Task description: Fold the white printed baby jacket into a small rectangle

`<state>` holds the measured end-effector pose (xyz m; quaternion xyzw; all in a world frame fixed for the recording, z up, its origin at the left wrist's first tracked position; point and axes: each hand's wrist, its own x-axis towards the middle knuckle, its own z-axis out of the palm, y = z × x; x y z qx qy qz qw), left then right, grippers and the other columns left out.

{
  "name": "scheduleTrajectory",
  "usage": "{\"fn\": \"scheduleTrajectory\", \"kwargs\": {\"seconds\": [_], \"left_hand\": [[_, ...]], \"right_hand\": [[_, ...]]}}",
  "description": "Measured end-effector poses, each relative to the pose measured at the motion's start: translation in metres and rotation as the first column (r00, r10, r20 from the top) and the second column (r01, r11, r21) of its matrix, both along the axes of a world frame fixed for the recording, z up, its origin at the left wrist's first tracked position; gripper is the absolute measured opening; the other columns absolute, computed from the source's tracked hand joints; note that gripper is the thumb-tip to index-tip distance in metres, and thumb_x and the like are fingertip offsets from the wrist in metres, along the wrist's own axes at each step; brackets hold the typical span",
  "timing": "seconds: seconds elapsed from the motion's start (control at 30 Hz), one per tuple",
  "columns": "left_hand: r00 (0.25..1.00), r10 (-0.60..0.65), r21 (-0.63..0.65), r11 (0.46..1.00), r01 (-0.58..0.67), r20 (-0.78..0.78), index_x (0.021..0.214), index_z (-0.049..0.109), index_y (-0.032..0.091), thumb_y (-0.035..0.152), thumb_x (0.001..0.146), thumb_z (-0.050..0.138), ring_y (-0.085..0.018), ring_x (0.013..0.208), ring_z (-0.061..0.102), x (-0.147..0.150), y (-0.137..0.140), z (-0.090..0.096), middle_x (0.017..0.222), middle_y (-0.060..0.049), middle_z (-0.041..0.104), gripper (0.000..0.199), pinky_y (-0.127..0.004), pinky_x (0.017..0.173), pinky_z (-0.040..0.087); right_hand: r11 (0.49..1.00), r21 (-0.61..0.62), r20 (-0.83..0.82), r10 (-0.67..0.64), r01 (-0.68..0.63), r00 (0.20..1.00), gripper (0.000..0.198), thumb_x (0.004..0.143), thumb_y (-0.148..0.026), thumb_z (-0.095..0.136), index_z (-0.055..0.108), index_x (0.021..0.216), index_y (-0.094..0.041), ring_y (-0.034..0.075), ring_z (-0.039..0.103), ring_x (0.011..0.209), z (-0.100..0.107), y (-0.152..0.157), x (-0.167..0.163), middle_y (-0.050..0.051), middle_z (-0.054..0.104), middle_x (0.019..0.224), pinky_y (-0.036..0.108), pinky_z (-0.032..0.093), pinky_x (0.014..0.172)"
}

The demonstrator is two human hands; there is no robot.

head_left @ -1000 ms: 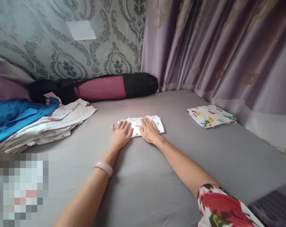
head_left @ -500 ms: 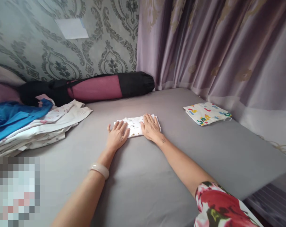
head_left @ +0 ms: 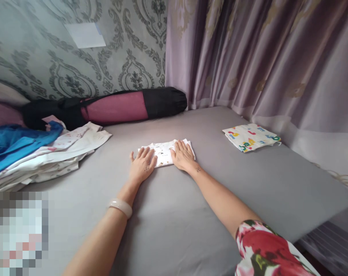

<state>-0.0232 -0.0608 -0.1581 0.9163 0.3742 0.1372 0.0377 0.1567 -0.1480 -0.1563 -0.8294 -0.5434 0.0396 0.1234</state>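
Observation:
A folded white garment (head_left: 163, 155) with small dark and tan prints lies on the grey bed sheet (head_left: 168, 214). My left hand (head_left: 142, 163) rests flat over its left end, fingers spread. On the right end lies my right hand (head_left: 183, 155), palm down with the fingers stretched out. Both hands press on the cloth without gripping it, and they cover parts of its two ends. Farther right is another folded garment (head_left: 250, 137), white with colourful letter-like prints.
At the left lies a pile of clothes (head_left: 47, 157), with a blue garment (head_left: 21, 143) on top. Behind it, a long black and maroon bag (head_left: 116, 107) stretches along the wall. Purple curtains (head_left: 220, 53) hang at the right. The lower left corner is pixelated.

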Motion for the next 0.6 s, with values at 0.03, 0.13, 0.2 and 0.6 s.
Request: {"fn": "scheduleTrajectory", "kwargs": {"seconds": [0.03, 0.13, 0.2, 0.6], "left_hand": [[1.0, 0.001, 0.0, 1.0, -0.001, 0.001, 0.137, 0.053, 0.028, 0.043, 0.099, 0.03, -0.028, 0.141, 0.035, 0.0, 0.0, 0.0, 0.148, -0.007, 0.049, 0.047, -0.06, 0.116, 0.01], [1.0, 0.0, -0.001, 1.0, 0.0, -0.002, 0.137, 0.053, 0.027, 0.043, 0.099, 0.03, -0.028, 0.141, 0.035, 0.0, -0.001, 0.001, 0.148, -0.008, 0.049, 0.047, -0.06, 0.116, 0.011], [1.0, 0.001, -0.003, 1.0, -0.001, -0.004, 0.137, 0.053, 0.027, 0.043, 0.099, 0.03, -0.028, 0.141, 0.035, 0.0, -0.001, 0.001, 0.148, -0.008, 0.049, 0.047, -0.061, 0.116, 0.011], [1.0, 0.005, -0.022, 1.0, -0.006, -0.029, 0.138, 0.051, 0.029, 0.044, 0.099, 0.027, -0.027, 0.142, 0.033, 0.0, 0.0, 0.001, 0.15, -0.007, 0.046, 0.048, -0.061, 0.116, 0.01]], "right_hand": [[1.0, 0.004, -0.002, 0.0, 0.0, 1.0, 0.064, 0.102, -0.041, 0.021, 0.031, 0.151, -0.001, 0.026, 0.02, 0.148, 0.0, 0.0, 0.0, 0.016, 0.027, 0.158, 0.042, 0.008, 0.12], [1.0, 0.017, -0.013, 0.001, -0.001, 1.0, 0.064, 0.101, -0.041, 0.021, 0.032, 0.15, -0.001, 0.026, 0.022, 0.147, 0.002, 0.0, 0.0, 0.016, 0.029, 0.158, 0.042, 0.01, 0.12], [0.999, 0.034, -0.004, -0.008, 0.008, 1.0, 0.063, 0.101, -0.04, 0.022, 0.033, 0.15, -0.002, 0.026, 0.022, 0.147, 0.003, -0.001, 0.001, 0.016, 0.029, 0.158, 0.042, 0.01, 0.12], [0.998, 0.031, 0.064, -0.054, 0.052, 0.997, 0.061, 0.1, -0.036, 0.024, 0.032, 0.15, -0.002, 0.026, 0.018, 0.148, 0.005, -0.003, 0.017, 0.016, 0.025, 0.159, 0.045, 0.007, 0.12]]}}
